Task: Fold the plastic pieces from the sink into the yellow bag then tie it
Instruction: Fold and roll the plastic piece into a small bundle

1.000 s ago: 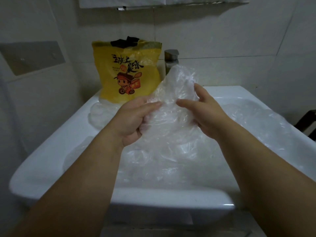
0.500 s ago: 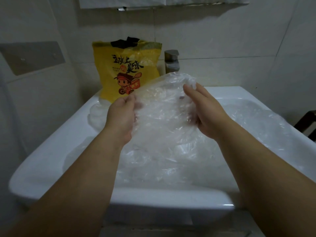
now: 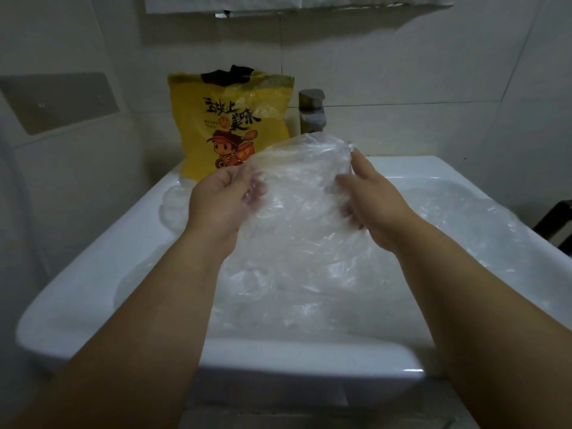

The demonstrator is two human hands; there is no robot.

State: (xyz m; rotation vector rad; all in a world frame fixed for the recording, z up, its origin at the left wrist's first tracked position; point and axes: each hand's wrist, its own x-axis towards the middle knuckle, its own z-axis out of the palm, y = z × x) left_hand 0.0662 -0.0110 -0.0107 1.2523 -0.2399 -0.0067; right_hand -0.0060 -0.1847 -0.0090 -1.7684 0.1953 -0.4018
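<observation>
A clear plastic piece (image 3: pixel 297 193) is held up above the white sink (image 3: pixel 297 363). My left hand (image 3: pixel 223 202) grips its left edge, fingers curled behind the film. My right hand (image 3: pixel 371 199) grips its right edge, fingers seen through the plastic. More crumpled clear plastic (image 3: pixel 309 289) fills the basin below. The yellow bag (image 3: pixel 229 125), printed with a cartoon figure and black writing, stands upright on the sink's back left corner, its top open with something black showing.
A metal tap (image 3: pixel 311 111) rises behind the held plastic at the sink's back. Tiled walls close in at the left and back. A dark frame (image 3: pixel 557 224) stands at the far right. Clear plastic (image 3: pixel 173 209) lies on the rim below the bag.
My hands have moved apart and spread the plastic piece wider. The left hand has shifted left and turned its palm towards me; the piece's top edge now sits lower and broader.
</observation>
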